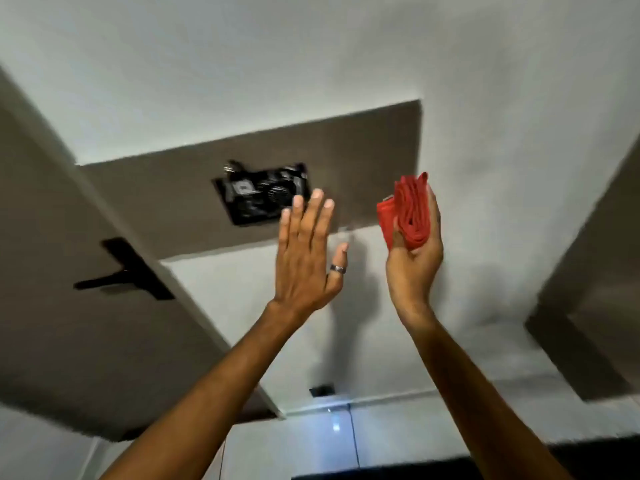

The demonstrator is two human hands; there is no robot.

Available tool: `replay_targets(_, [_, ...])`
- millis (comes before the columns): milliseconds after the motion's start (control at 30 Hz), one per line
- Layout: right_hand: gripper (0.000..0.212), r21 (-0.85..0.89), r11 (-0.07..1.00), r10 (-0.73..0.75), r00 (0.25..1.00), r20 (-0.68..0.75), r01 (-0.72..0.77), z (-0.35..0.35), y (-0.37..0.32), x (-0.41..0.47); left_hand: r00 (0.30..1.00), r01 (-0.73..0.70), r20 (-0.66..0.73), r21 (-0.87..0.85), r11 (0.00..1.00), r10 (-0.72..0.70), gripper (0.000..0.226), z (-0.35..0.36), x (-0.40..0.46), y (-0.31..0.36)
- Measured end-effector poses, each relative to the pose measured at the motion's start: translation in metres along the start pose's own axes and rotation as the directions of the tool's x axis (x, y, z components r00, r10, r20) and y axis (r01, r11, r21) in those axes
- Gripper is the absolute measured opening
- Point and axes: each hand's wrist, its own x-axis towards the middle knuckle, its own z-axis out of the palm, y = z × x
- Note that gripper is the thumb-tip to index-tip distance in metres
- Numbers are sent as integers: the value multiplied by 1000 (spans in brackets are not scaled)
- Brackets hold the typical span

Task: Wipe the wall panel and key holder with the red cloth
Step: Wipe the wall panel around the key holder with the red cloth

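A brown wall panel [363, 161] runs across the white wall, seen tilted. On it hangs a black key holder [259, 195] with keys and dark items. My left hand [308, 258] is raised flat with fingers spread, its fingertips just right of and below the key holder; a ring sits on the thumb. My right hand [415, 258] is held up to the right of the panel's lower edge, fingers closed around a folded red cloth [408, 211]. The cloth is clear of the panel.
A brown door [69, 271] with a black lever handle [121, 271] fills the left. A dark brown frame [588, 341] stands at the right. A small black socket [322, 390] sits low on the white wall, above a glossy tiled floor [329, 441].
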Motion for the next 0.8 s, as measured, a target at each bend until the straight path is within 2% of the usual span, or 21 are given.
replay_targets(67, [83,-141,957,-249,967,63,255,43,-12,-6,996,61,-71,85,994,-55,66,-31,5,-42])
replay_targets(100, [77,-192,896,-386,916,108,400,66,-17,-6,992,86,-105,125,988,-73,66,-48,9,-64])
replay_targets(167, [52,-362,662,-608,753,253,656,99,-13,0,985,123,-140,183,975,-98,65,-69,15,-97])
replay_targets(200, [50,-436,529,-637,680,362,728,110,-6,3,984,127,-147,205,970,-98,65,-76,17,-110])
replay_targets(233, [59,-473,429,-602,634,486,770,116,5,5,984,133,-146,222,966,-102,65,-81,18,-121])
replay_targets(267, [72,-483,370,-535,607,587,794,120,14,4,984,128,-151,237,963,-94,66,-85,20,-130])
replay_targets(333, [90,-472,347,-453,585,673,811,120,34,1,985,120,-149,260,958,-83,66,-90,20,-144])
replay_targets(433, [77,-461,361,-483,586,651,810,122,44,5,986,99,-158,261,960,-59,65,-88,22,-159])
replay_targets(567, [60,-575,283,-592,611,525,768,144,39,8,986,68,-164,257,964,-26,63,-79,35,-175])
replay_targets(700, [49,-624,161,-754,503,422,765,166,42,27,986,42,-164,306,951,9,59,-57,43,-194])
replay_targets(800, [46,-604,59,-845,361,394,795,170,61,38,974,9,-212,394,919,81,60,-43,40,-209])
